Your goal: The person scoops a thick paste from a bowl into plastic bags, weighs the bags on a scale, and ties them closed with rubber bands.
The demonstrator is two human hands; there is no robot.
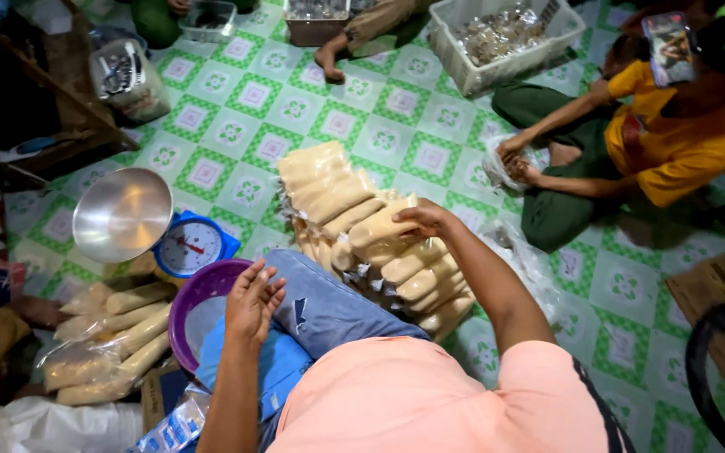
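Head view: right hand (426,218) rested fingers-down on the top filled bag (379,228) of the bag stack (371,235) at 12 o'clock, grip closed over it. Left hand (253,300) open, holding nothing, above purple basin (190,304) at 9. Stack looked well built up; approx. half a dozen more packed bags (111,340) lay at 8 beside the scale (190,245), not yet stacked.

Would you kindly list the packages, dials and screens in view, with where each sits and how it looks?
Stacked packets: tan filled clear bags, under right hand.
Loose packets: same kind, left of purple bowl.
Scale dial: round, white, blue body, below metal pan.
Phone screen: lit rectangle, upper right.
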